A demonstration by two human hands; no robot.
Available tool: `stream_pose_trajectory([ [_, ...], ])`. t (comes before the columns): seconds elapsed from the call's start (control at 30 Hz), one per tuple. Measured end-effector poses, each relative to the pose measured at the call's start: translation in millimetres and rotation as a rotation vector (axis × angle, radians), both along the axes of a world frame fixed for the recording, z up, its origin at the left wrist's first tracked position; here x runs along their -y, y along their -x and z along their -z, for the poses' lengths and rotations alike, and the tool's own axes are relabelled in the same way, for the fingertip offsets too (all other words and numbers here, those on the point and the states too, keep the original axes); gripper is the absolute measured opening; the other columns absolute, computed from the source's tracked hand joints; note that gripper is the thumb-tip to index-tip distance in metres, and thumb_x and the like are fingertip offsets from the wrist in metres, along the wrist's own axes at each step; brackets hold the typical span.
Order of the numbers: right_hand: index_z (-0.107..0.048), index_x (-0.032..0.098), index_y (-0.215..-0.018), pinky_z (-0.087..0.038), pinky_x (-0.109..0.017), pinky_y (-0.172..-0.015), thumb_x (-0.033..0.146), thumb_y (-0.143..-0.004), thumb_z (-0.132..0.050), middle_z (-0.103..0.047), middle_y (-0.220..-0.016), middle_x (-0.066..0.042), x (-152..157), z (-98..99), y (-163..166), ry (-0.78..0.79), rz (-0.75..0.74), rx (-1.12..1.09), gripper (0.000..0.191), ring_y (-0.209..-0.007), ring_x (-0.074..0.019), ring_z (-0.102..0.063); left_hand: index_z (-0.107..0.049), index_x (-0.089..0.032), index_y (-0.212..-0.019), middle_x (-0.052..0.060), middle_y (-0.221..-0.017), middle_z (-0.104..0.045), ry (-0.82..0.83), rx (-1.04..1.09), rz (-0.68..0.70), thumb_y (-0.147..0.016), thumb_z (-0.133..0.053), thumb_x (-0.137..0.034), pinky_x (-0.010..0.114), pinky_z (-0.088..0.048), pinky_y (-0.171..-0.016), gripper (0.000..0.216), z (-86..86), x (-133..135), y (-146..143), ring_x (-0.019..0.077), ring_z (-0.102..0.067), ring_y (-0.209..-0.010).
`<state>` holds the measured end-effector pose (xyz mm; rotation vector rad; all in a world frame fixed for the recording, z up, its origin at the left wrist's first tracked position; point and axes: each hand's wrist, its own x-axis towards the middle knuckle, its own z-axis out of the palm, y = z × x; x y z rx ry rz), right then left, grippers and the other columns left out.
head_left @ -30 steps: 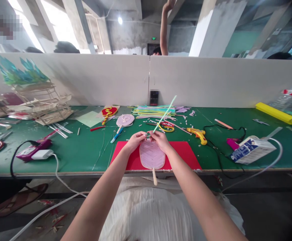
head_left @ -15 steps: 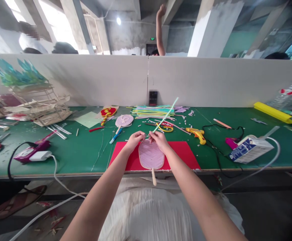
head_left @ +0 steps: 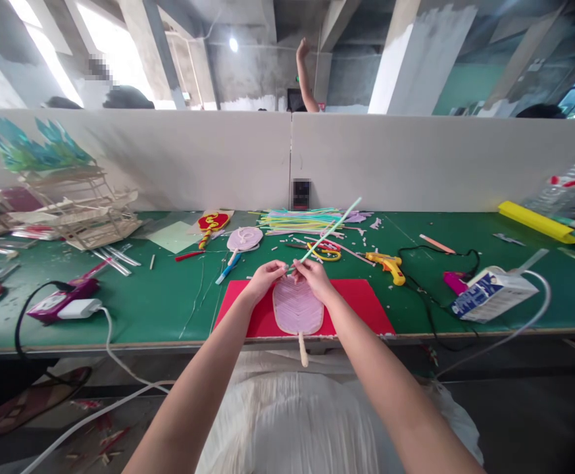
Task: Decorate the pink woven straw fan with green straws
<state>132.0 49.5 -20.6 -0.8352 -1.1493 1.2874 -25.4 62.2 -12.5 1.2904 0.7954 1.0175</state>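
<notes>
A pink leaf-shaped fan (head_left: pixel 298 311) with a wooden stick handle lies on a red sheet (head_left: pixel 361 304) at the near edge of the green table. My left hand (head_left: pixel 264 279) pinches at the fan's top edge, fingers closed. My right hand (head_left: pixel 316 276) is closed on a long pale green straw (head_left: pixel 331 229) that slants up to the right, its lower end at the fan's top between both hands.
A bundle of coloured straws (head_left: pixel 300 218), yellow scissors (head_left: pixel 324 251), a yellow glue gun (head_left: pixel 389 264), another pink fan (head_left: pixel 244 239) and a milk carton (head_left: pixel 495 293) lie on the green table (head_left: pixel 169 296). A stick model (head_left: pixel 77 207) stands left. A person's raised arm (head_left: pixel 304 78) shows behind the partition.
The green straw has tilted lower and further to the right. My hands stay at the fan's top. The arm behind the partition has shifted left.
</notes>
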Motion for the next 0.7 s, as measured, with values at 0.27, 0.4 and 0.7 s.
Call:
stream_pose_trajectory([
  [0.27, -0.064, 0.016, -0.073, -0.044, -0.022, -0.044, 0.049, -0.066, -0.066, -0.062, -0.057, 0.001, 0.8, -1.3, 0.1, 0.022, 0.021, -0.003, 0.033, -0.044, -0.0091, -0.053, -0.060, -0.014, -0.077, -0.001, -0.065, -0.055, -0.083, -0.075, 0.019, -0.066, -0.068, -0.041, 0.021, -0.037, -0.060, 0.030, -3.3, 2.8, 0.0, 0.0085, -0.048, -0.060],
  [0.4, -0.063, 0.017, -0.072, -0.044, -0.022, -0.044, 0.048, -0.067, -0.065, -0.061, -0.057, 0.001, 1.4, -1.4, 0.4, 0.016, 0.028, 0.009, 0.032, -0.044, -0.0095, -0.053, -0.059, -0.014, -0.076, -0.001, -0.066, -0.055, -0.110, -0.090, 0.018, -0.066, -0.067, -0.039, 0.021, -0.037, -0.062, 0.028, -4.1, 3.1, 0.4, 0.0087, -0.049, -0.062],
  [0.7, -0.063, 0.017, -0.070, -0.045, -0.023, -0.044, 0.050, -0.065, -0.066, -0.060, -0.057, 0.001, 1.7, -2.4, 1.3, 0.022, 0.068, 0.023, 0.033, -0.044, -0.0100, -0.053, -0.058, -0.015, -0.072, -0.002, -0.063, -0.055, -0.125, -0.158, -0.049, -0.065, -0.066, -0.042, 0.022, -0.037, -0.059, 0.030, 2.8, -3.4, 2.4, 0.0098, -0.050, -0.058],
])
